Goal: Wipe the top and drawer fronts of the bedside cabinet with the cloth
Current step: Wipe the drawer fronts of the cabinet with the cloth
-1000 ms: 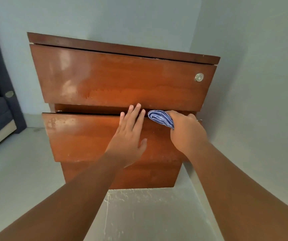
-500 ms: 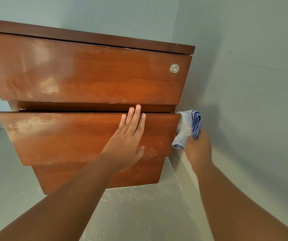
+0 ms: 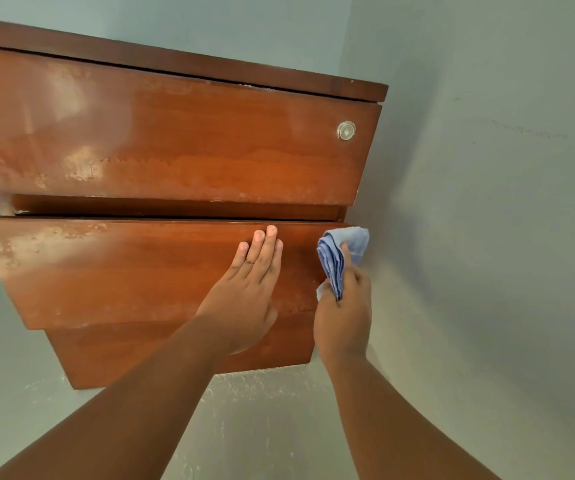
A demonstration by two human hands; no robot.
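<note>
A brown wooden bedside cabinet (image 3: 175, 140) with three drawer fronts fills the upper left; only the front edge of its top shows. The middle drawer (image 3: 106, 268) sticks out a little. My left hand (image 3: 248, 289) lies flat on that drawer's front, fingers together and pointing up. My right hand (image 3: 343, 317) grips a folded blue cloth (image 3: 339, 252) at the drawer's right end, pressed against its side edge beside the wall. The upper drawer carries a round metal lock (image 3: 345, 130) near its right end.
A pale wall (image 3: 487, 220) stands close to the cabinet's right side, leaving a narrow gap. Light grey floor (image 3: 262, 427) lies below the cabinet. Another wall runs behind the cabinet.
My right hand carried the cloth from the middle drawer's top edge rightward off its corner, then drew it against the drawer's right end. The view shifted right. My left hand stayed flat on the drawer.
</note>
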